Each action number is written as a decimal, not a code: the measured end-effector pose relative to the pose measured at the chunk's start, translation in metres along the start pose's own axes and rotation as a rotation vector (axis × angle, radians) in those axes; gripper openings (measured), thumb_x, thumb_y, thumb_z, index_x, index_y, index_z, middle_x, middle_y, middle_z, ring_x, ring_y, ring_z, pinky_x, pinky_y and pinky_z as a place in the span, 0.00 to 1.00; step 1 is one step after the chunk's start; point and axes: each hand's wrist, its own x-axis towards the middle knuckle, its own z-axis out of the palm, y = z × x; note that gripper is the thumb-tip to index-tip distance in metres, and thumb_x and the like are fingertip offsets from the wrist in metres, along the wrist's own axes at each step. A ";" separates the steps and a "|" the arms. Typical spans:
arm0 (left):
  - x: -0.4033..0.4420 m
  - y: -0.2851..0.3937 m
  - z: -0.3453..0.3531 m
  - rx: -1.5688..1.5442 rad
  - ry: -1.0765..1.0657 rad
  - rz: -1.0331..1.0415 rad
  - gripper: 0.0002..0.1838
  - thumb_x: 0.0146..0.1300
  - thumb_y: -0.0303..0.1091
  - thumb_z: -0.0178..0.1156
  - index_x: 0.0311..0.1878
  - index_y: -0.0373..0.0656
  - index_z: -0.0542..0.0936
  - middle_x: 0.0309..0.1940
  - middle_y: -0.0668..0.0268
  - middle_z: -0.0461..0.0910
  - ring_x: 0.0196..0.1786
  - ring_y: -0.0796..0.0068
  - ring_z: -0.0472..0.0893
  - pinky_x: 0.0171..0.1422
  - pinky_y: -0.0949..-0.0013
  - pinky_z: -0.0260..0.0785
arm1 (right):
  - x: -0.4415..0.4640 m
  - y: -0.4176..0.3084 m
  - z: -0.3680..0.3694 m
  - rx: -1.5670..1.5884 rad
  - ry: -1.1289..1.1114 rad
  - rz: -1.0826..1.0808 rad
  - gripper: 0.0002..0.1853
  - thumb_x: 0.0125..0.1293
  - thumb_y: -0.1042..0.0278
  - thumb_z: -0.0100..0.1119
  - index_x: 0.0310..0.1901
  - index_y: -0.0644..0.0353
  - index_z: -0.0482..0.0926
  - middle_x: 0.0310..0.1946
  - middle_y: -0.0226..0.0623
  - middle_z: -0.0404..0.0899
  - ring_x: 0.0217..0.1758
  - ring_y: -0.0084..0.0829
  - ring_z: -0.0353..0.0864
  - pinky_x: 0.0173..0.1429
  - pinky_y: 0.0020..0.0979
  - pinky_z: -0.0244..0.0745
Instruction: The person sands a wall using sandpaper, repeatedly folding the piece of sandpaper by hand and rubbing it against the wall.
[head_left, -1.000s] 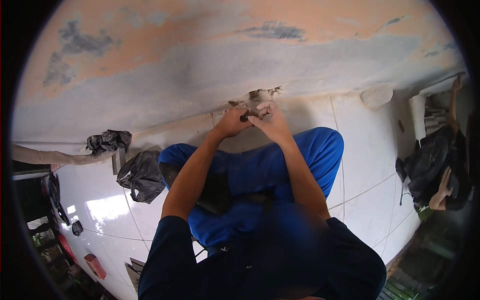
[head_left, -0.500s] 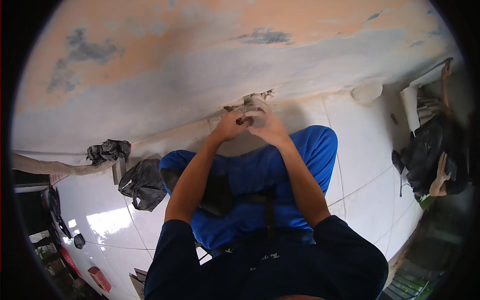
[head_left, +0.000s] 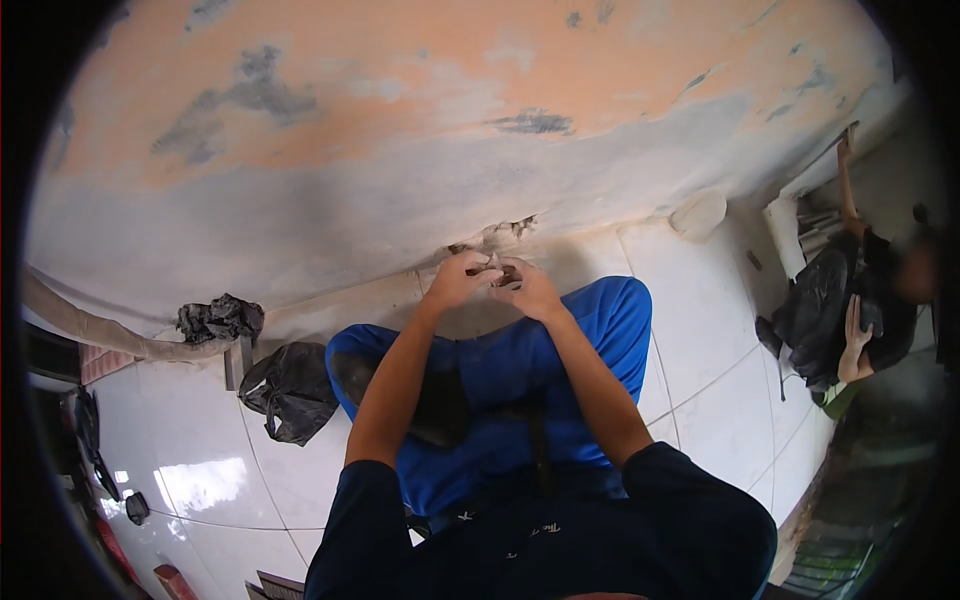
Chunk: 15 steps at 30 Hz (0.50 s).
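Note:
My left hand [head_left: 459,281] and my right hand [head_left: 530,290] are close together in front of the foot of the wall [head_left: 340,215]. The fingers of both are bent inward and pressed together near the tips. Something small and dark may be between them, too small to make out. Just beyond my fingertips is a broken, rough hole [head_left: 512,233] low in the wall, with dark gaps and crumbled plaster at its edge. My hands partly hide its lower left side.
A black plastic bag [head_left: 290,390] lies left of my knee, beside a crumpled black bundle [head_left: 222,318] on a pipe [head_left: 130,342]. A rounded pale lump [head_left: 698,215] sits at the wall's base. Another person [head_left: 850,300] in dark clothes works at the right. White tiles [head_left: 700,370] cover the floor.
My right hand has come lower and its raised fingers have curled in toward the left hand, uncovering more of the hole. The view has shifted; the other person's head and torso show more.

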 end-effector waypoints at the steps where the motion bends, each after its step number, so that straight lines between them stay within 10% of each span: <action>1: -0.001 -0.001 0.001 -0.010 -0.008 -0.005 0.22 0.56 0.37 0.72 0.52 0.36 0.80 0.38 0.58 0.86 0.40 0.72 0.84 0.48 0.68 0.74 | -0.002 -0.003 0.001 0.015 0.024 -0.017 0.32 0.54 0.71 0.71 0.62 0.64 0.73 0.52 0.45 0.81 0.54 0.32 0.82 0.58 0.33 0.77; 15: -0.046 0.051 -0.027 -0.151 0.034 0.014 0.22 0.59 0.25 0.68 0.56 0.30 0.75 0.41 0.57 0.85 0.45 0.73 0.83 0.52 0.70 0.76 | -0.021 -0.043 0.014 0.294 0.005 -0.125 0.30 0.56 0.75 0.73 0.61 0.67 0.75 0.49 0.39 0.83 0.52 0.29 0.82 0.58 0.31 0.76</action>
